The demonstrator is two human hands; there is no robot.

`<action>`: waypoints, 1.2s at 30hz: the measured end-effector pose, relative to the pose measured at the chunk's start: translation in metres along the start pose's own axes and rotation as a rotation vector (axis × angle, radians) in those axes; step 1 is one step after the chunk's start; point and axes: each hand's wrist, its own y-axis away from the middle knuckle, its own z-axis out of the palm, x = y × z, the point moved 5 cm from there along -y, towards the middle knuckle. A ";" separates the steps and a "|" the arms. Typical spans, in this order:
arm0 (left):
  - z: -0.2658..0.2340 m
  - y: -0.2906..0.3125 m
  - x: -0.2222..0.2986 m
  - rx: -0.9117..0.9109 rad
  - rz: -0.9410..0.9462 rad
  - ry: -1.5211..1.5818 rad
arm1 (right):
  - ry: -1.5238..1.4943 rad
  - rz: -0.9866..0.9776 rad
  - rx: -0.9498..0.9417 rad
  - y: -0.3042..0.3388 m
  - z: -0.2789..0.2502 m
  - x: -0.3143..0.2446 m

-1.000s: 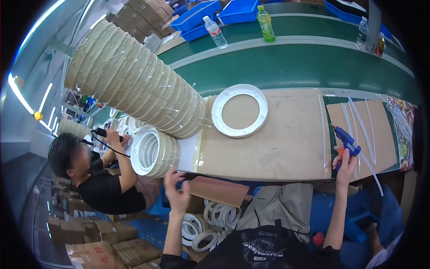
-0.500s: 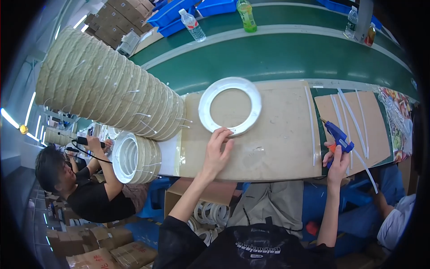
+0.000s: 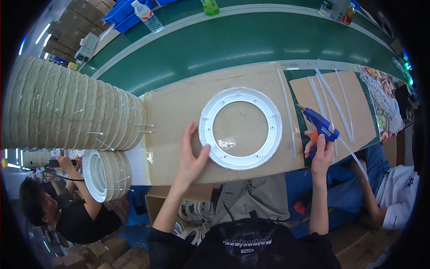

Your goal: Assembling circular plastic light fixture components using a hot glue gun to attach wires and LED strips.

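A white plastic ring (image 3: 274, 127) lies flat on the cardboard sheet, its inner ledge dotted with small holes. At its left edge is my left hand (image 3: 190, 159), fingers and thumb spread, the thumb tip over the rim; I cannot tell whether it presses there. My right hand (image 3: 320, 154) is wrapped round a blue hot glue gun (image 3: 320, 123) with an orange trigger. Its brass nozzle points away to the upper left, and a long translucent glue stick (image 3: 354, 157) trails from its back.
Tall stacked fabric-covered drums (image 3: 71, 107) and a shorter stack (image 3: 114, 175) stand left. Loose glue sticks (image 3: 333, 101) lie on cardboard at right, beside plastic wrap (image 3: 380, 98). A box of white rings (image 3: 197, 210) sits below the table edge. Co-workers (image 3: 67, 206) sit on both sides.
The ring has come nearer and now shows its ledge and holes. My left hand has shifted left and its fingers have spread. The glue gun stays in my right hand; the view has shifted.
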 end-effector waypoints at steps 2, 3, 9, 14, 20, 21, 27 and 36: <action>0.007 0.004 0.001 -0.011 0.056 -0.066 | 0.010 0.007 -0.010 -0.001 0.001 -0.003; 0.010 0.006 0.003 -0.017 0.119 -0.141 | 0.010 0.009 -0.021 -0.001 0.003 -0.004; 0.006 -0.022 -0.001 -0.029 0.113 -0.041 | 0.004 -0.007 0.005 -0.003 0.001 -0.001; -0.002 -0.045 -0.003 -0.075 0.133 0.102 | -0.010 -0.036 0.003 -0.003 0.002 -0.001; -0.017 -0.064 -0.012 -0.293 0.094 0.041 | -0.037 -0.047 0.006 -0.003 0.002 -0.001; -0.018 -0.065 -0.011 -0.254 0.079 0.135 | -0.043 -0.044 -0.010 -0.004 0.002 0.001; -0.020 -0.029 -0.020 -0.026 0.056 0.157 | 0.004 -0.051 0.013 -0.002 0.003 -0.002; -0.027 -0.046 -0.016 -0.045 0.038 0.117 | 0.027 -0.040 0.001 -0.005 0.006 0.000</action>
